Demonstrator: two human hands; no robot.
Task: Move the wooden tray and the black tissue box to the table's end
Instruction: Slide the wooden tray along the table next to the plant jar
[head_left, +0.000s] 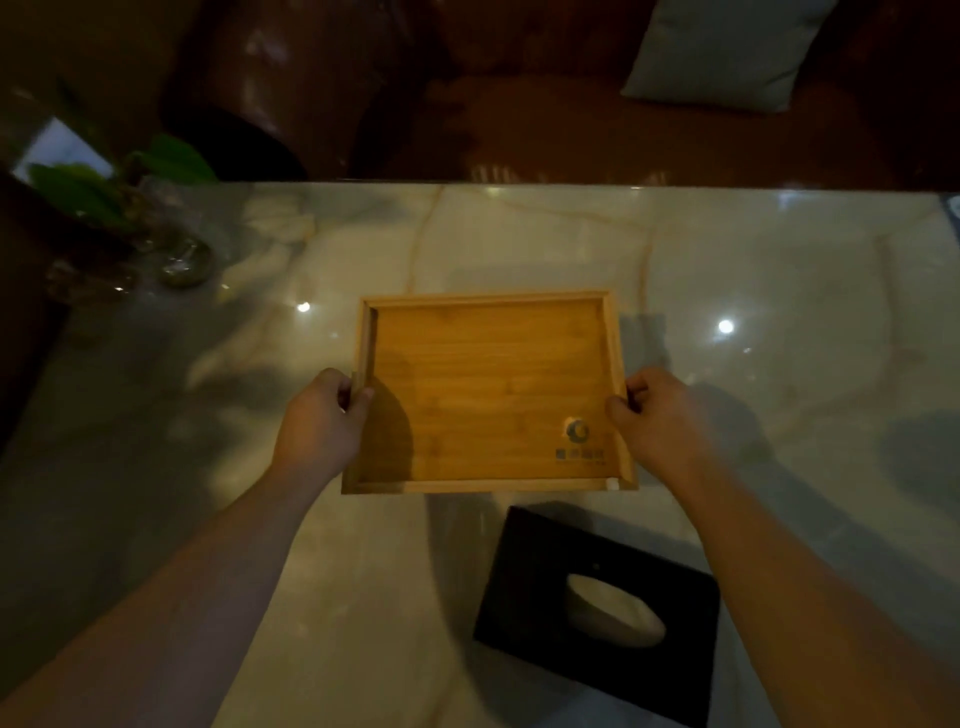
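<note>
At the middle of the marble table (779, 270) sits the wooden tray (488, 389), the left hand (319, 421) closed on its nine o'clock rim and the right hand (662, 415) on its three o'clock rim. Whether it is lifted or resting, I cannot tell. Toward five o'clock lies the black tissue box (597, 613), untouched, so both moves seem pending. A dim plant (109, 187) blurs at ten o'clock; the table's ends are cut off.

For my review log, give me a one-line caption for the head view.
Both hands, left hand and right hand, grip the wooden tray by its sides over the marble table; black tissue box nearer.
</note>
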